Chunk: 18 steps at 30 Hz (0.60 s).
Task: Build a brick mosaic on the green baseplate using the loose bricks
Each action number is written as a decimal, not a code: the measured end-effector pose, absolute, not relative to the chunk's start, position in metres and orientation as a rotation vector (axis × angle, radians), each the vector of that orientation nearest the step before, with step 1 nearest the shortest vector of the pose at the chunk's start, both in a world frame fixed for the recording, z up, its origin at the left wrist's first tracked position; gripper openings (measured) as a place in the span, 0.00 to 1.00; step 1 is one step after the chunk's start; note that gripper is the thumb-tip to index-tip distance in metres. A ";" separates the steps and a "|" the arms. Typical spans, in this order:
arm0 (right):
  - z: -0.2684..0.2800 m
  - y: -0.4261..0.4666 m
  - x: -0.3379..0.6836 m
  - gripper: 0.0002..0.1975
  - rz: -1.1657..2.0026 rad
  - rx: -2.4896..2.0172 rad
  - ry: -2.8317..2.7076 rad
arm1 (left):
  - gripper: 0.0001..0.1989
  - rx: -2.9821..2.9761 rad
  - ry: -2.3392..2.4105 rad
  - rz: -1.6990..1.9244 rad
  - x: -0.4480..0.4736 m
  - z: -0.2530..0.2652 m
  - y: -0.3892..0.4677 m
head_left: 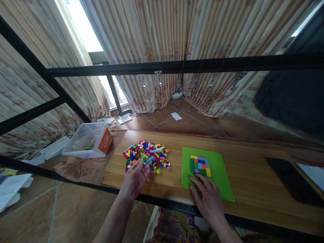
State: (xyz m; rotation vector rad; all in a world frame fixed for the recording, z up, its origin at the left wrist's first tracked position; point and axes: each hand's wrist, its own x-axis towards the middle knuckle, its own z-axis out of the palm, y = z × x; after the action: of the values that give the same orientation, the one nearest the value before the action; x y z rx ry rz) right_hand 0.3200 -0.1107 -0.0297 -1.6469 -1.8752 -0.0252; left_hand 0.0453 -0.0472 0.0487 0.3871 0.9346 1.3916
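Note:
At the near edge of a heap of mixed coloured toy bricks (162, 150), my left hand (135, 177) pinches a long light blue brick (150, 160) between thumb and fingers. Whether a green piece beside it is also held I cannot tell. A green studded baseplate (186, 160) lies to the right. On it stands a block of bricks (199, 165) in yellow, purple, green, red, orange and blue. My right hand (209, 197) rests over the plate's near part, fingers apart, fingertips close to the block's near edge and gripping nothing visible.
The bricks and plate are on a wooden table (157, 189) with a dark front edge. Left of it is a clear plastic box (83, 135) with a few green and pink pieces. A black flat panel (295, 180) lies at right. Black metal bars (121, 70) cross beyond the table.

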 end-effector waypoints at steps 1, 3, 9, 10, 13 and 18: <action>-0.022 -0.111 0.315 0.15 0.007 -1.638 -1.829 | 0.08 0.334 0.898 1.367 0.049 0.052 -0.052; -0.001 -0.112 0.300 0.15 0.108 -1.597 -1.742 | 0.05 0.272 0.839 1.310 0.058 0.055 -0.061; 0.057 -0.106 0.251 0.18 0.837 -1.304 -1.590 | 0.09 0.261 0.746 1.094 0.089 0.055 -0.094; 0.058 -0.106 0.247 0.16 0.917 -1.271 -1.552 | 0.10 0.252 0.732 1.074 0.092 0.053 -0.099; 0.050 -0.109 0.245 0.12 1.081 -1.244 -1.426 | 0.13 0.254 0.711 1.046 0.094 0.047 -0.109; 0.027 -0.124 0.251 0.10 1.251 -1.288 -1.383 | 0.17 0.501 0.853 0.929 0.086 0.039 -0.115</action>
State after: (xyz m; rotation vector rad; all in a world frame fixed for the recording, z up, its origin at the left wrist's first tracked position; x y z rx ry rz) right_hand 0.2514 -0.1235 0.0272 -1.2885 -1.3830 1.2510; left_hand 0.0862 -0.1146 0.0390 0.5008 0.8528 0.9291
